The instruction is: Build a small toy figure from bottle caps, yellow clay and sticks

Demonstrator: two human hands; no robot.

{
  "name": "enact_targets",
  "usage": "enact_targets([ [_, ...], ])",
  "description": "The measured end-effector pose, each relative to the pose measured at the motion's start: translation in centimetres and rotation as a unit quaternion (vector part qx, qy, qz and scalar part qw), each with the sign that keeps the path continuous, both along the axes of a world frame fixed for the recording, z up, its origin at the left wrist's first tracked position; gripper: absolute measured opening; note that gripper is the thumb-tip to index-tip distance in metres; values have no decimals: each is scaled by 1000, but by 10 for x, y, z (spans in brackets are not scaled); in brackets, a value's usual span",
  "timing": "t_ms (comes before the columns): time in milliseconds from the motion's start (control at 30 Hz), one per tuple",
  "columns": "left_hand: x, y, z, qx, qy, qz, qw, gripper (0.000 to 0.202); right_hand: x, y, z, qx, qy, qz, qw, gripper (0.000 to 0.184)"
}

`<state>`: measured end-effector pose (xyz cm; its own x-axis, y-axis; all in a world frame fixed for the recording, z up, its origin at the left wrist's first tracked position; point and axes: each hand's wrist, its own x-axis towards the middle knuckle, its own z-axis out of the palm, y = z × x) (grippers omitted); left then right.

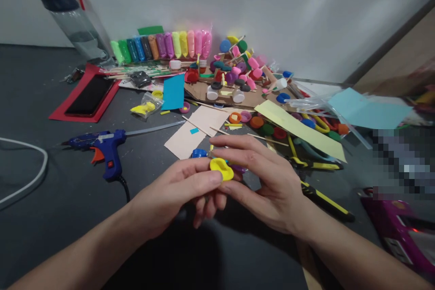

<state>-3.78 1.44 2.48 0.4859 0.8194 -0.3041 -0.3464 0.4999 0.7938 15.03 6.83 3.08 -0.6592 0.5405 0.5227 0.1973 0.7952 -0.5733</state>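
In front of me, above the table, is a small rounded yellow clay piece [220,169] with a hollow in its top. My left hand [183,183] pinches it, thumb pressing on the hollow and the other fingers curled beneath. From the other side, my right hand [268,181] grips the clay's edge, its thumb at the lower rim and its fingers arched over the far side. Just beyond the fingers sits a blue cap-like thing [199,153], partly hidden. A pale pink paper sheet [181,140] lies behind my hands with thin wooden sticks on it.
A blue glue gun [110,145] lies at left, near a phone [90,95] on red paper. Clay sticks in several colours [163,45] line the wall beside a water bottle [74,27]. Bottle caps [256,122], yellow paper [302,131] and yellow-black pliers [326,201] lie at right.
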Motion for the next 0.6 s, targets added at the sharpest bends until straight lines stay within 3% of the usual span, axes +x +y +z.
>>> enact_targets([
  [300, 4, 3, 3, 9, 53, 72, 996, 25, 1, -1, -3, -8, -23, -1, 1000, 43],
  [600, 5, 3, 2, 17, 73, 123, 990, 30, -5, -12, -9, 125, -146, -10, 981, 72],
])
